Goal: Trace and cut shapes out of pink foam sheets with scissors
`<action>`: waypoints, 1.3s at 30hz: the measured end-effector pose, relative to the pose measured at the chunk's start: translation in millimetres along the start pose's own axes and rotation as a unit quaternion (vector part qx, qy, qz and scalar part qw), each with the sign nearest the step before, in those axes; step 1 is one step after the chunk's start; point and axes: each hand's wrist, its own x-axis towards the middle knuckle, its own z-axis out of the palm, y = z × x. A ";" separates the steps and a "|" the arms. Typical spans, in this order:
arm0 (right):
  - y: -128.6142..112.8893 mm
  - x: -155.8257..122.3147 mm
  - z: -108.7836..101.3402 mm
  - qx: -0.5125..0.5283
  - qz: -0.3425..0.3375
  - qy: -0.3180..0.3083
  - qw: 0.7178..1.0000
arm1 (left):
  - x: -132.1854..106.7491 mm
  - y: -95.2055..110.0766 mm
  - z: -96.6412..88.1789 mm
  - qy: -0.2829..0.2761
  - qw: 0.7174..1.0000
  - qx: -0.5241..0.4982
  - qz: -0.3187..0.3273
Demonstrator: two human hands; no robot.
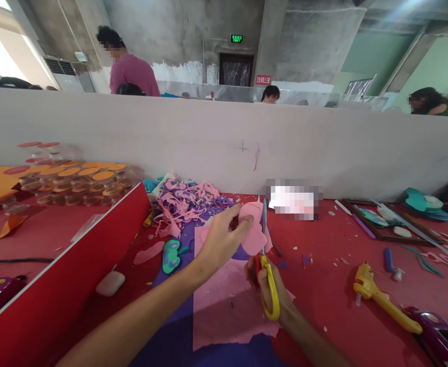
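Note:
Between the thumb and fingers of my left hand (224,232) is a rounded piece of pink felt-like sheet (252,235). My right hand (271,285) grips a pair of scissors (271,293) with yellow and red handles. Their blades point away from me, parted a little at the tips, along the right edge of the pink piece. Below both hands lies a larger pink sheet (227,311) with a ragged edge, on top of a purple sheet (170,316). A teal cut-out shape (171,256) rests left of my left forearm.
Pink and purple scraps (185,196) are heaped at the back. A red divider (105,244) stands at left, with a white rounded object (110,283) beside it. On the right lie a yellow glue gun (384,298) and a brown frame (390,232). People (134,71) are beyond the white partition (193,132).

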 end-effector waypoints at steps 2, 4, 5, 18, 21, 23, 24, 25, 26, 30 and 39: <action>-1.7 -2.5 -1.7 0.008 0.005 -0.002 1.000 | 0.1 0.6 -0.3 0.004 1.000 0.002 -0.004; -2.6 -4.3 -2.3 0.018 0.015 -0.001 1.000 | 0.4 1.0 -0.8 0.006 1.000 0.003 -0.005; -2.9 -4.7 -2.3 0.021 0.020 0.002 1.000 | 0.5 1.2 -1.1 0.007 1.000 0.002 -0.005; 0.8 -4.2 -7.5 -0.024 0.007 -0.004 1.000 | 5.0 2.2 -7.7 0.034 0.999 0.008 0.002; 4.6 -5.1 -9.4 -0.033 0.002 -0.031 0.999 | 5.8 2.8 -10.5 0.046 0.999 0.019 0.017; 6.6 -5.6 -10.2 -0.035 -0.001 -0.040 0.999 | 6.0 2.8 -11.7 0.048 0.998 0.022 0.024; 7.3 -5.7 -10.4 -0.034 -0.004 -0.044 0.998 | 6.0 2.8 -12.1 0.047 0.998 0.020 0.025; 7.8 -5.7 -10.5 -0.032 -0.007 -0.046 0.998 | 6.1 2.9 -12.2 0.044 0.999 0.017 0.025; 8.1 -5.6 -10.6 -0.030 -0.009 -0.047 0.998 | 6.3 3.2 -12.3 0.043 0.999 0.015 0.023; 8.9 -4.7 -10.3 -0.025 -0.006 -0.048 0.998 | 7.5 5.7 -14.3 0.054 0.998 0.020 0.023; 7.0 -5.0 -6.5 0.044 0.023 -0.045 0.998 | 8.0 5.2 -13.8 0.054 0.997 0.032 0.036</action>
